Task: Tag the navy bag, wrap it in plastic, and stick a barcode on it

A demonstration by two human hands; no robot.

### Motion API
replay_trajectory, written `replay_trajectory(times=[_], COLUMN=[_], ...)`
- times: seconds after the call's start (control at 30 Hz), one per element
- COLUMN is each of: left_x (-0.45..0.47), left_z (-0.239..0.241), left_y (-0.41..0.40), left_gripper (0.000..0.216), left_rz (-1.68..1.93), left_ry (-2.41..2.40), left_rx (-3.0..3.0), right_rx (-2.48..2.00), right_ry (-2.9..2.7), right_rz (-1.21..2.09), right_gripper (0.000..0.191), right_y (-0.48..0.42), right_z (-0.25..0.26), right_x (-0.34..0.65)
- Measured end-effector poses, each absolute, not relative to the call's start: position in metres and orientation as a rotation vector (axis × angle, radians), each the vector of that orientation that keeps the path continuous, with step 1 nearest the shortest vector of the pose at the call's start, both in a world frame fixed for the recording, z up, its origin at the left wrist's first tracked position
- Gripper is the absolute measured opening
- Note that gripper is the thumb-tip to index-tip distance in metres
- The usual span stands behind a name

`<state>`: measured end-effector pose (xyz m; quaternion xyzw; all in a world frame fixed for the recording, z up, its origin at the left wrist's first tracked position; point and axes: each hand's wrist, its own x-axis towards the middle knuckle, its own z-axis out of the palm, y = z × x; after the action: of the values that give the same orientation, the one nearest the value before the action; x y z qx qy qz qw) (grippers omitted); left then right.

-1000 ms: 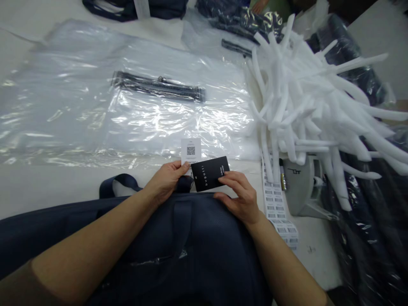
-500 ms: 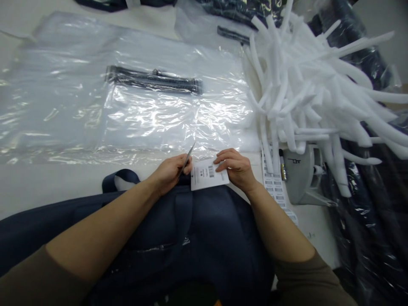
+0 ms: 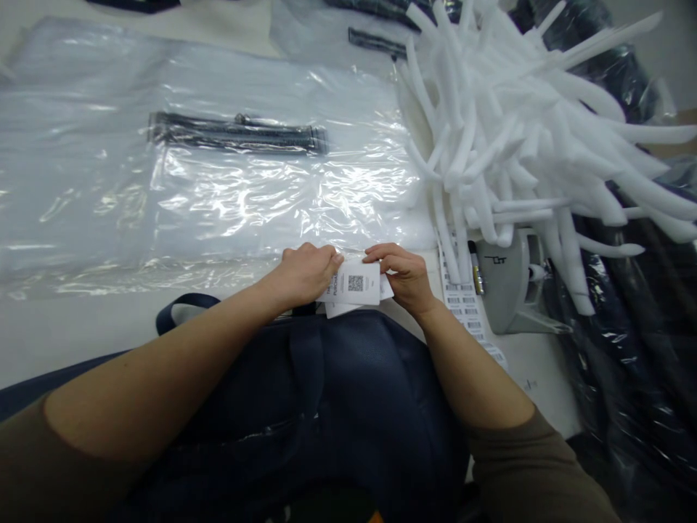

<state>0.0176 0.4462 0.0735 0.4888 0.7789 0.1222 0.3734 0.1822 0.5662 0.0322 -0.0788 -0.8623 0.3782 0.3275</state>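
Observation:
A dark navy bag (image 3: 337,407) lies on the table right in front of me, with a loop handle (image 3: 182,309) sticking out at its left. At the bag's far edge both hands pinch a small stack of white paper hang tags (image 3: 353,285); the top one shows a QR code. My left hand (image 3: 305,274) grips the tags' left end with curled fingers. My right hand (image 3: 403,277) holds their right end between thumb and fingers.
Clear plastic bags (image 3: 218,181) lie spread across the table beyond the hands, with a dark strap (image 3: 237,134) inside one. A heap of white foam strips (image 3: 517,123) fills the right. A strip of barcode labels (image 3: 462,305) and a grey label dispenser (image 3: 506,290) sit beside my right hand.
The black tag was turned over to its white side, and the QR-code tag was laid on top of it. Both hands have closed together on the stacked tags.

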Motion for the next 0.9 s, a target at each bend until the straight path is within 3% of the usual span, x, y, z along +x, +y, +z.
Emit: replay_trajectory(times=[0.13,0.2,0.3,0.4,0.5,0.7,0.8,0.9], left_x=[0.026,0.035,0.044,0.033,-0.003,-0.053,-0.047,-0.050], left_z=[0.065,0.060,0.060,0.066,0.071,0.050,0.037,0.042], left_y=[0.456,0.461,0.466,0.460,0.433,0.354,0.343,0.351], left_gripper=[0.035,0.035,0.033,0.030,0.031,0.040,0.021,0.014], left_rz=[0.532,0.547,0.579,0.617,0.558,-0.047,-0.102,-0.015], left_ry=[1.962,2.001,2.045,2.015,2.048,1.848,1.848,1.981], left_rx=[0.982,0.964,0.952,1.016,1.188,1.313,1.416,1.580], right_rx=[-0.407,-0.444,-0.211,0.156,0.146,-0.454,-0.722,-0.836], right_ry=[-2.171,-2.140,-2.241,-2.444,-2.582,-2.510,-2.229,-1.947], right_rz=[0.880,0.672,0.282,0.178,0.440,1.515,1.882,2.036], right_gripper=[0.005,0.014,0.022,0.020,0.018,0.008,0.027,0.046], right_y=[0.561,0.558,0.554,0.556,0.566,0.581,0.581,0.583], right_z=[0.027,0.030,0.041,0.053,0.057,0.038,0.027,0.021], right_x=[0.183,0.186,0.190,0.192,0.192,0.186,0.181,0.178])
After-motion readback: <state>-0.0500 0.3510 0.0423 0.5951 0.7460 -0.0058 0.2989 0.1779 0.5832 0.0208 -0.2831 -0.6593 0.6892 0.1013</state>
